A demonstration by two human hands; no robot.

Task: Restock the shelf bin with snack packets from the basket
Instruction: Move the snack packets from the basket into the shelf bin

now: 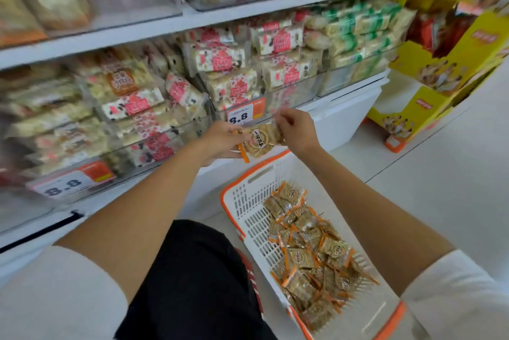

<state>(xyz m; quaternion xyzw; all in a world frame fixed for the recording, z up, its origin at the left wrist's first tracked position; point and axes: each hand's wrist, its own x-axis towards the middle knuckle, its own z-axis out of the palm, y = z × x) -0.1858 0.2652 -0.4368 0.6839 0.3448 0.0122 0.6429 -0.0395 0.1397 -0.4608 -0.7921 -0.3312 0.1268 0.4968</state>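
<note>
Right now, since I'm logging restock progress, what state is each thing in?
left hand: grips one end of a snack packet.
right hand: pinches the packet's other end.
snack packet: held up in the air, not yet in a bin.
basket: on the floor, partly filled with loose packets.
shelf bins: well stocked with wrapped snacks.

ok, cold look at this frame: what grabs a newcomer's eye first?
Mid-frame, the left hand holds a snack packet while the right hand pinches its top edge, in front of the shelf. Lower right, a white basket with an orange rim holds a heap of matching packets. Behind the hands, clear shelf bins are crammed with red-and-white packs, above an 8.8 price tag.
</note>
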